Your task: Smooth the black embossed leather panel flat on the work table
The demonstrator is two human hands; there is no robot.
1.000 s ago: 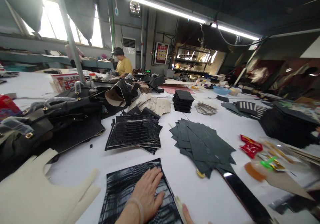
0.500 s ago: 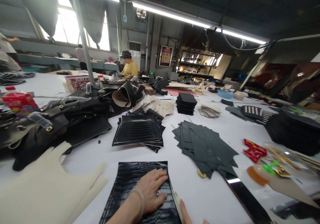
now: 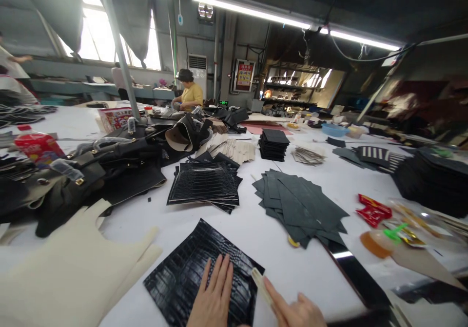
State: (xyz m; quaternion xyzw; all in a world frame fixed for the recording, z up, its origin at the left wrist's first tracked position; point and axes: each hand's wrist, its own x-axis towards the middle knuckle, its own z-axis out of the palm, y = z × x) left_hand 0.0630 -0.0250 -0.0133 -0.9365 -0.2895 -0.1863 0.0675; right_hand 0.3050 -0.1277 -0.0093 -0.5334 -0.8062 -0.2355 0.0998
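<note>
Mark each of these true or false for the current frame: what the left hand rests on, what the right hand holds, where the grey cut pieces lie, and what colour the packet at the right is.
1. The left hand lies flat on the glossy black croc-embossed panel. True.
2. The right hand is empty. False: a pale flat strip shows at its fingers, against the panel's right edge.
3. The fan of dark grey cut pieces lies to the right of the stack of black embossed panels. True.
4. The crumpled packet at the right is blue. False: it is red.
</note>
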